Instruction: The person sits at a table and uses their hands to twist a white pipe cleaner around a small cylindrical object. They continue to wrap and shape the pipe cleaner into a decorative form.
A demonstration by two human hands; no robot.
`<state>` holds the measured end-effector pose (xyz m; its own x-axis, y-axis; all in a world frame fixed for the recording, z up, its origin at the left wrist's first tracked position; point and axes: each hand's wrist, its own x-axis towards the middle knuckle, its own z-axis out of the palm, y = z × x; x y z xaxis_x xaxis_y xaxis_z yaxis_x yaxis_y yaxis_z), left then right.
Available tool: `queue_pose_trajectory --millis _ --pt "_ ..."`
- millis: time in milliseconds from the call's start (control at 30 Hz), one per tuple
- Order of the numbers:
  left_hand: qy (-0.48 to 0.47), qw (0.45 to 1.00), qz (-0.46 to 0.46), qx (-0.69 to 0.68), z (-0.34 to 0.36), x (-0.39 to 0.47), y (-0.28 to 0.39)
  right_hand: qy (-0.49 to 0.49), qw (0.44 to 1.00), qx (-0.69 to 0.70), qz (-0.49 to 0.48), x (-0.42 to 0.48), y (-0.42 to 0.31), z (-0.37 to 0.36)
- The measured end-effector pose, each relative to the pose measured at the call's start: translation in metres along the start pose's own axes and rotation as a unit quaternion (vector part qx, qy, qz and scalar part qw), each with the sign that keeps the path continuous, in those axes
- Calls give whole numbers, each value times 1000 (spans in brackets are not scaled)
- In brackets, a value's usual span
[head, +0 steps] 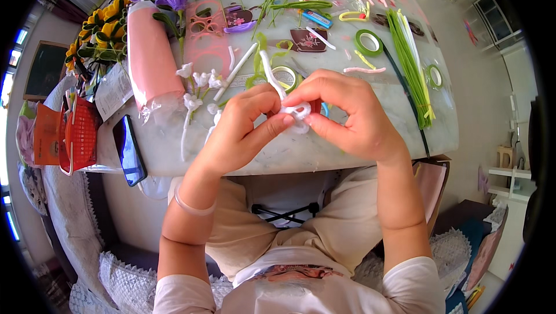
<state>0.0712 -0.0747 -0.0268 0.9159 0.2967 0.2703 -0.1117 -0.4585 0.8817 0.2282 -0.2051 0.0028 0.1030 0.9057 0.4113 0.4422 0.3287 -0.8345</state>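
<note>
Both hands meet above the front of the marble-patterned table (260, 157). Between them is a white chenille stem (299, 112), bent into small loops, its straight end pointing up and away. My left hand (249, 125) pinches it from the left between thumb and fingers. From the right, my right hand (347, 112) grips the looped part with thumb and index finger. Just behind the hands lies a roll of green floral tape (285, 77), partly hidden. Small white chenille flowers (202, 80) on green stems lie left of my left hand, with a loose white stem (236, 70) behind them.
A pink wrapped roll (152, 53), yellow chenille flowers (106, 27) and a red basket (82, 133) are on the left. A smartphone (130, 151) overhangs the front edge. At right lie green chenille stems (410, 68) and green tape rolls (368, 43). A blue glue tube (317, 18) lies farther back.
</note>
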Motion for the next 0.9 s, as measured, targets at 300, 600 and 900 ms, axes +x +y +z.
queue_pose_trajectory --millis 300,600,900 --pt "-117 967 -142 -174 -7 -1 4 -11 978 -171 -117 -1 0 -2" --pt "-84 994 -47 -50 -3 0 6 -35 984 -152 -87 -2 1 -7" --pt "101 952 125 262 16 2 8 40 983 -83 161 -1 0 20"
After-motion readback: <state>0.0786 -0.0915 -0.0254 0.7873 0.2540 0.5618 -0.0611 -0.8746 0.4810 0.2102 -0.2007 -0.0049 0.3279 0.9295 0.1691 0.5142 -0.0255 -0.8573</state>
